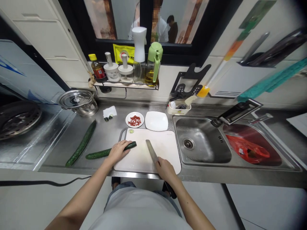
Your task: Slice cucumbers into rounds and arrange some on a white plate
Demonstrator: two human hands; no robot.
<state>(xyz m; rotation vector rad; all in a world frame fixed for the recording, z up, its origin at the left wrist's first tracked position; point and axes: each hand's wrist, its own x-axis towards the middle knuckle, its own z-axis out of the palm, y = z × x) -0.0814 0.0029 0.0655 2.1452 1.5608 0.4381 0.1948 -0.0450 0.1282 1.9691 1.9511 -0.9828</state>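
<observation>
My left hand (120, 151) is wrapped over a cucumber (98, 154), whose cut end rests on the white cutting board (168, 143) while the other end lies over the steel counter. A kitchen knife (151, 151) is in my right hand (165, 171), its blade over the middle of the board and apart from the cucumber. Near the board's upper left corner lies a thin cucumber slice (131, 131). A second, whole cucumber (81, 143) lies on the counter to the left. Behind the board stand a plate of small red pieces (134, 120) and a white plate (156, 121).
To the right is a double sink (203, 140) with a red plastic bag (248, 150) in its right basin. A lidded steel pot (80, 102) stands at the back left, near a white paper (109, 111) with dark green bits. Bottles fill a wall rack (127, 84).
</observation>
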